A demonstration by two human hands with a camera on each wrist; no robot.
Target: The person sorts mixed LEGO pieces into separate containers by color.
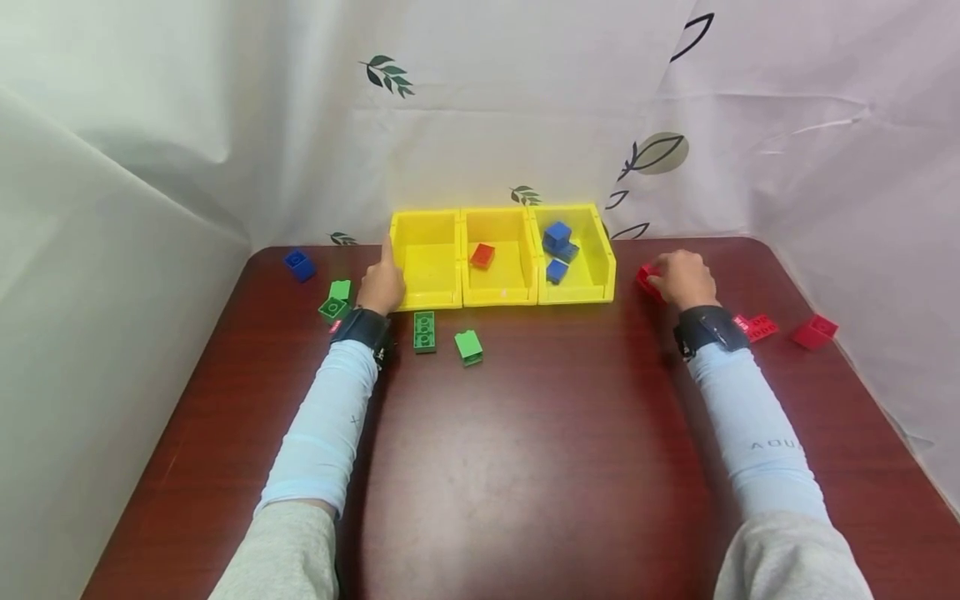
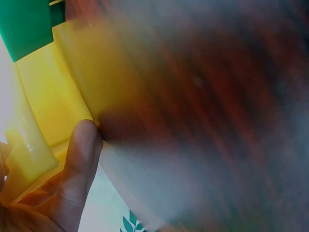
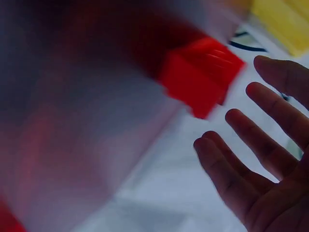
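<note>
At the left end of three joined yellow bins (image 1: pixel 426 302), my left hand (image 1: pixel 382 285) rests against the outer side wall, one finger pointing away from me. In the left wrist view, a fairly straight finger (image 2: pixel 83 159) touches the yellow bin (image 2: pixel 43 96); the thumb is mostly out of sight. Right of the bins, my right hand (image 1: pixel 684 279) reaches over a red brick (image 1: pixel 648 282). The right wrist view has that red brick (image 3: pixel 198 77) just beyond the spread fingers (image 3: pixel 263 145) of my right hand, with a gap between them.
The middle bin holds a red brick (image 1: pixel 482 256); the right one holds several blue bricks (image 1: pixel 557 237). Green bricks (image 1: pixel 424 332) lie around the left hand and before the bins. A blue brick (image 1: pixel 300 265) sits far left. More red bricks (image 1: pixel 815 332) lie by the right wrist.
</note>
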